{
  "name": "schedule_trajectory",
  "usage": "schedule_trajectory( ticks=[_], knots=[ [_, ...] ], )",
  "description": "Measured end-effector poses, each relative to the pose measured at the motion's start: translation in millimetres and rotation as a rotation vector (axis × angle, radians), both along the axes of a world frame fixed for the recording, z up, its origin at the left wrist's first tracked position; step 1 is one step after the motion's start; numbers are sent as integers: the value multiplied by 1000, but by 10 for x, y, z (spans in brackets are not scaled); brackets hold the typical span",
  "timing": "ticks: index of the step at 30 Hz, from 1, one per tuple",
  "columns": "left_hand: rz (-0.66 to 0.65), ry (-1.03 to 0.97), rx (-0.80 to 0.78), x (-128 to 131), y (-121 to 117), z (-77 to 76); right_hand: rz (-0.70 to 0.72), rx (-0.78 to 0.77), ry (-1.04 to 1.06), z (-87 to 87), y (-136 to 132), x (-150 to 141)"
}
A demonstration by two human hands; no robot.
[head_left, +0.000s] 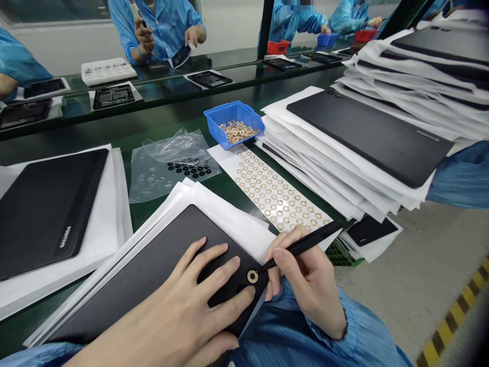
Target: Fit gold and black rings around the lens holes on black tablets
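Our left hand (183, 316) lies spread on the flat black panel (141, 285); our right hand (315, 283) grips a slim black tool (313, 239), seemingly adjusting the gold ring (248, 278) near the panel's corner. We judge fine tip control necessary next.

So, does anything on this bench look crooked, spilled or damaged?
The near stack and far stack on the right look askew: their white sheets jut out unevenly. The clear plastic beside the blue bin is crumpled. The loose rings are inside the bin, and I see no spill or obvious damage.
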State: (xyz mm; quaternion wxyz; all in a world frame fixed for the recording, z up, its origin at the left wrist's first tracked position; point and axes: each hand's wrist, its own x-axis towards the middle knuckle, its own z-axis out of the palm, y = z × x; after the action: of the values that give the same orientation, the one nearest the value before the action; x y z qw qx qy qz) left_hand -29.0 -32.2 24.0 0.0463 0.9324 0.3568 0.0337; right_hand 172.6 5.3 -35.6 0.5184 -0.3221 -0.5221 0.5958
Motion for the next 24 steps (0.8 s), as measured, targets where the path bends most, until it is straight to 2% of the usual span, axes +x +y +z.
schedule_trajectory(
  ticks=[6, 13, 19, 24],
  knots=[
    [29, 8, 11, -4, -8, -26, 11, -12, -33, 51, 9, -6],
    [-11, 20, 50, 2, -2, -9, -20, 19, -77, 10, -7, -10],
    [-16, 39, 91, 24, 4, 7, -77, 122, -188, 26, -41, -10],
    [-15, 58, 118, 60, 15, 8, -33, 197, -191, 31, -37, 17]
  ],
)
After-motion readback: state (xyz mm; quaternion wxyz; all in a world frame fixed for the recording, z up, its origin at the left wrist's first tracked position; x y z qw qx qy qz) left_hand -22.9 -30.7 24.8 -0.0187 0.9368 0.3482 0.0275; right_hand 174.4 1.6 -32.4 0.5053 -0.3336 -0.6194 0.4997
